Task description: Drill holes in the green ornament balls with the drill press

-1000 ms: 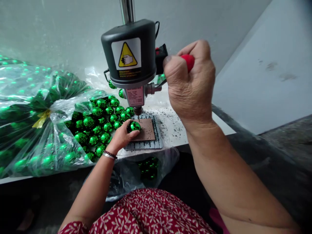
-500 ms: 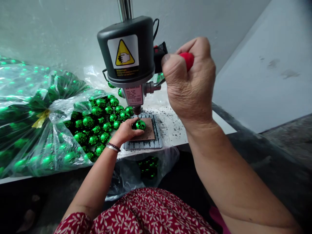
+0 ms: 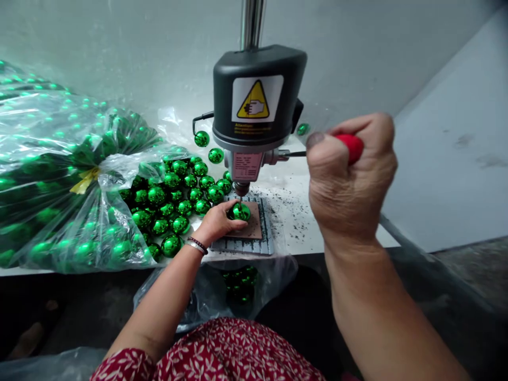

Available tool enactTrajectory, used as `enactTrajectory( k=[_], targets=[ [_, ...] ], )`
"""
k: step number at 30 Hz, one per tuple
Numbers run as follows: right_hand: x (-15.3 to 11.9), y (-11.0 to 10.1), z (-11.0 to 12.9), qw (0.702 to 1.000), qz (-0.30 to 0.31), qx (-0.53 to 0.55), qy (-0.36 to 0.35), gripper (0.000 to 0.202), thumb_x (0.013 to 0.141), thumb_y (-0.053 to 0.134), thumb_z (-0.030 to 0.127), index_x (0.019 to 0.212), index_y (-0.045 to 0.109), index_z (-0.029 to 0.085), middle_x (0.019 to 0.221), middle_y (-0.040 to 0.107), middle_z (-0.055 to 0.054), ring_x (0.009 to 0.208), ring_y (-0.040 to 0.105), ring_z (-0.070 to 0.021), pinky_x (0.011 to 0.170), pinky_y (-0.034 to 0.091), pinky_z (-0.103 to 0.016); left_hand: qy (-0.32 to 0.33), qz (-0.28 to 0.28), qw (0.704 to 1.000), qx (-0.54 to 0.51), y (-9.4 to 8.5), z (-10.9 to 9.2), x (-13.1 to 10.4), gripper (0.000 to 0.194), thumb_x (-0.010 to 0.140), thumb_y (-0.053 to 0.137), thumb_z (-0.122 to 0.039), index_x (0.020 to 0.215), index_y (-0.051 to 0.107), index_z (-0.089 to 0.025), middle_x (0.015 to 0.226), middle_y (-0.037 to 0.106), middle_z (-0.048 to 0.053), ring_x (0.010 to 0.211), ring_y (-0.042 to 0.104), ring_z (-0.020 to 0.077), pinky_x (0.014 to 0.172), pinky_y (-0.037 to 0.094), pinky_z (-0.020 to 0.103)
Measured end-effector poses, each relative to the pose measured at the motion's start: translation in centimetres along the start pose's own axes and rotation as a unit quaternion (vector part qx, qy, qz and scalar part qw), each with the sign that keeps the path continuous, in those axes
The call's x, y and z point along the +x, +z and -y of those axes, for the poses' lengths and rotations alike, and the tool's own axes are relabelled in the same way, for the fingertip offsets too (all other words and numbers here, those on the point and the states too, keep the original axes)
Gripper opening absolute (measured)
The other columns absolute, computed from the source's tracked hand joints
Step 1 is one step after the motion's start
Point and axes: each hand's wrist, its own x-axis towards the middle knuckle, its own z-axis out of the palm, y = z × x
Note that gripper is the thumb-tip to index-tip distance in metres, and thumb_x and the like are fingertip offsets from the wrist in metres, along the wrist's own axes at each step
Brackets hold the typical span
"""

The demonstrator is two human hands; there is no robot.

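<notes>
My left hand [image 3: 221, 219] grips a shiny green ball [image 3: 242, 212] between thumb and fingers. The ball rests on a brown square pad [image 3: 255, 225] over the grey slotted base [image 3: 234, 246] of a small drill press [image 3: 260, 100]. Directly above the ball is the chuck [image 3: 241, 188], its thin bit [image 3: 240, 201] reaching down to the ball's top; whether it has entered cannot be seen. My right hand [image 3: 353, 174] is wrapped around the red knob [image 3: 352, 148] of the press's lever [image 3: 297, 154], right of the drill head.
Many green balls [image 3: 156, 196] lie loose left of the base, beside a large tied clear bag [image 3: 47, 211] of more balls. Dark shavings [image 3: 291, 214] litter the white tabletop [image 3: 299, 185]. Another clear bag [image 3: 273, 272] with balls hangs below the table's front edge.
The view has shifted, so the press appears farther right and lower. My right hand and the red knob sit lower relative to the drill head. My left hand still grips the ball under the bit.
</notes>
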Motion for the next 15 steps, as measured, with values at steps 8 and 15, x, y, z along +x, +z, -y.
enactTrajectory(
  k=[8,15],
  targets=[
    [-2.1,-0.2,-0.4,0.999,-0.03,-0.032,-0.017,0.01,0.078,0.052,0.019,0.076,0.047,0.012,0.065,0.047,0.006,0.059,0.041,0.0034,0.059,0.035,-0.012,0.012,-0.01,1.0,0.003,0.4,0.8,0.1,0.07,0.063,0.078,-0.036,0.129,0.059,-0.023,0.118,0.069,0.003,0.109,0.063,0.0239,0.1,0.046,0.033],
    [-3.3,-0.1,-0.9,0.997,-0.036,-0.057,-0.039,0.014,0.082,0.051,0.025,0.077,0.048,0.013,0.065,0.048,0.005,0.058,0.042,0.0016,0.057,0.037,-0.013,0.026,-0.014,0.999,-0.02,0.7,1.3,0.1,0.069,0.063,0.078,-0.036,0.128,0.059,-0.022,0.12,0.068,0.003,0.111,0.062,0.0235,0.101,0.045,0.032]
  ],
)
